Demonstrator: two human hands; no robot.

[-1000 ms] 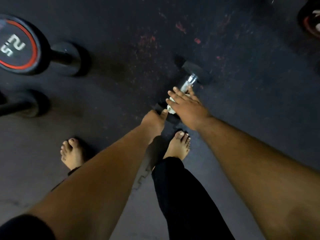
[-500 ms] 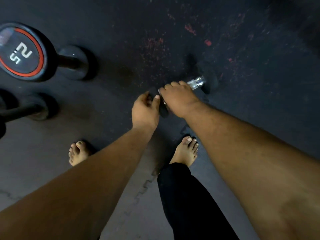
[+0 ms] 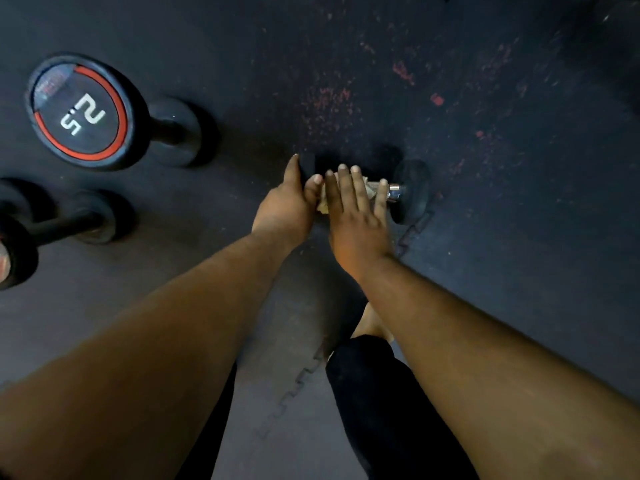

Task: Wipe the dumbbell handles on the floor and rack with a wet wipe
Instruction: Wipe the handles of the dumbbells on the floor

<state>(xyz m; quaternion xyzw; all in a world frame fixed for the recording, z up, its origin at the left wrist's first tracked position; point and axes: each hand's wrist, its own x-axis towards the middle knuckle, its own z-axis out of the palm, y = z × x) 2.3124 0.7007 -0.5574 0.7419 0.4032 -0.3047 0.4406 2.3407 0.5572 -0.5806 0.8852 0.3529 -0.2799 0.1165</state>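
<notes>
**Wiping the small dumbbell's chrome handle on the gym floor**

The small dumbbell [image 3: 405, 192] is lying on the dark rubber floor [image 3: 519, 237], straight ahead of the person, its bar running left to right. The right hand [image 3: 356, 216] is lying flat over the handle with its fingers [image 3: 344, 188] straight and slightly spread, pressing the wet wipe [image 3: 367, 190] against the bar; a pale edge of the wipe is showing between and beside the fingers. The left hand [image 3: 287, 209] is resting against the dumbbell's left head, its fingers extended and close together, apparently steadying it.

Judging by its size, this weight is probably light enough to roll or skid under a sideways rub, so bracing one head looks sensible. The bare chrome end near the right head is shining and is likely slick once wet. The wipe itself is soft and limp; it will bunch up unless it is held flat or wrapped round the bar. The best place to hold is the rubbery head, leaving the whole handle free for the cloth.

Around this, the floor is made of interlocking mats, with a jigsaw seam running near the dumbbell and reddish flecks scattered further out. To the left, a larger dumbbell [image 3: 104, 112] marked 2.5 with a red ring is lying well apart, and another dark dumbbell [image 3: 65, 223] is sitting below it. The lighting is dim. No rack is in view.
</notes>
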